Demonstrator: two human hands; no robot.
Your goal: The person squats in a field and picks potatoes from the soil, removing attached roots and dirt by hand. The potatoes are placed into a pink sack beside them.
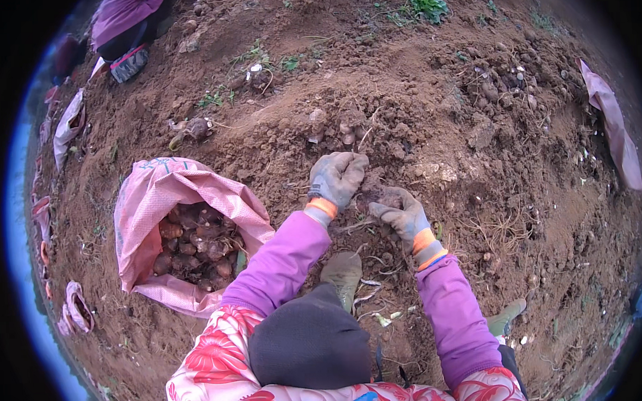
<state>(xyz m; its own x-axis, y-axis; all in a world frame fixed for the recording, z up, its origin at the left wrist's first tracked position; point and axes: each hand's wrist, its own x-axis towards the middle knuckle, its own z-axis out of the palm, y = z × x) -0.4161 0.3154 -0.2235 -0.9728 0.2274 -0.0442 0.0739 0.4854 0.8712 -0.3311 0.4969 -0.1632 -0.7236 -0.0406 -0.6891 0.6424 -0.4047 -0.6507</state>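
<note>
My right hand [404, 216], in a soiled work glove with an orange cuff, grips a soil-caked taro clump [375, 195] just above the dug ground. My left hand [339, 179], gloved the same way, is at the clump's upper left with its fingers curled. Whether it pinches something is hidden. Beyond my left hand, a few pale corms [347, 133] lie half buried in loose soil. A pink woven sack [141, 228] stands at my left with its mouth folded wide, holding many brown taro corms [206, 241].
My boots [343, 276] are on the brown soil among roots and pale stalk scraps [382, 319]. A loose corm [197, 128] lies above the sack. More corms [492, 88] lie at upper right, near another pink sack [612, 121]. Another person [129, 27] is at upper left.
</note>
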